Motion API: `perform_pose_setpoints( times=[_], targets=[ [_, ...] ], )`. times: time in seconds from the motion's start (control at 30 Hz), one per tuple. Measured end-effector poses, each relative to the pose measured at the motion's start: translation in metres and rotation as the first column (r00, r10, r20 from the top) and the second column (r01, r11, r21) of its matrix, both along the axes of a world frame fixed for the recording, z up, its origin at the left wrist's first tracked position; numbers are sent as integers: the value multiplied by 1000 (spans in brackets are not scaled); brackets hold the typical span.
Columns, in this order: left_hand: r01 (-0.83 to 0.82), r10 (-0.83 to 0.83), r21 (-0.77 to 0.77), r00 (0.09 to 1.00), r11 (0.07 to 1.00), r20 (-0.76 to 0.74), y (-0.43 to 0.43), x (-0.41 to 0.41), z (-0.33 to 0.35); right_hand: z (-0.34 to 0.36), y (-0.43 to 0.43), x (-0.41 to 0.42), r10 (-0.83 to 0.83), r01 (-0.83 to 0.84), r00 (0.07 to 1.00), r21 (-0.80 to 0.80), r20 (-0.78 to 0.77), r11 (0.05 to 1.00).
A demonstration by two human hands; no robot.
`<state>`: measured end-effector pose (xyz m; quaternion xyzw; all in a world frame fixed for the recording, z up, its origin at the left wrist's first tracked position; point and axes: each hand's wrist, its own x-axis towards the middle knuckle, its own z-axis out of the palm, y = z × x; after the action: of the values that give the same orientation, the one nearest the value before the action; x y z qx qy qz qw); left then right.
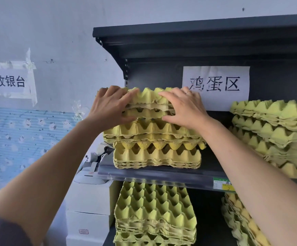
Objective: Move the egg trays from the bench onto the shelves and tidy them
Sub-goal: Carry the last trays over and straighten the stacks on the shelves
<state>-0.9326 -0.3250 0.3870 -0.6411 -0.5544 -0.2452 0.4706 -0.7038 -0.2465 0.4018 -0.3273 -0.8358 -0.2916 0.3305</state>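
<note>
Two bare forearms reached up from the bottom corners towards a dark shelf unit; nearest below them, a lower stack (154, 210) of yellow-green pulp trays sat on the bottom level, with white boxes (89, 201) just beside it to the left and another tilted pile (241, 219) to the right; above that ran the middle shelf (162, 174), and on it stood the stack (156, 153), several nested bundles high and not quite square, the lowest bundle set in from the ones over it; at its top the left hand (112, 105) and the right hand (183, 107) each held the top trays (149, 103), fingers spread over the peaks and thumb tucked under the front edge, the left at the left corner and the right, wearing a ring, towards the right; a thin dark gap showed under that bundle, so it seemed not fully seated; a slumping right-hand pile (272, 132) stood on the same shelf, apart from the stack; behind, a paper sign (215, 86) hung on the back panel, and a smaller wall notice (11, 80) was taped well to the left. Moulded pulp like this would likely be light, stiff enough in a bundle yet easily crushed at the rims; I judged the best hold to be both front corners, thumbs below and fingers above, pressing gently to nest and square it.
</note>
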Motion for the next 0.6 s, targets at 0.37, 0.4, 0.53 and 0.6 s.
perform_pose_setpoints(
  times=[0.37,0.4,0.53,0.6],
  targets=[
    [-35,40,-96,998,995,49,1,-6,-17,-10,1,-12,-34,41,998,-131,55,990],
    [-39,45,-100,997,994,55,1,-4,-17,-11,1,-11,-33,40,998,-141,54,989],
    [-79,84,-142,996,987,32,-1,0,-23,-19,0,-8,-61,71,996,-145,69,987],
    [-108,108,-142,994,984,-10,-1,-2,-25,-21,-2,-9,-82,90,995,-130,65,987]
  ],
)
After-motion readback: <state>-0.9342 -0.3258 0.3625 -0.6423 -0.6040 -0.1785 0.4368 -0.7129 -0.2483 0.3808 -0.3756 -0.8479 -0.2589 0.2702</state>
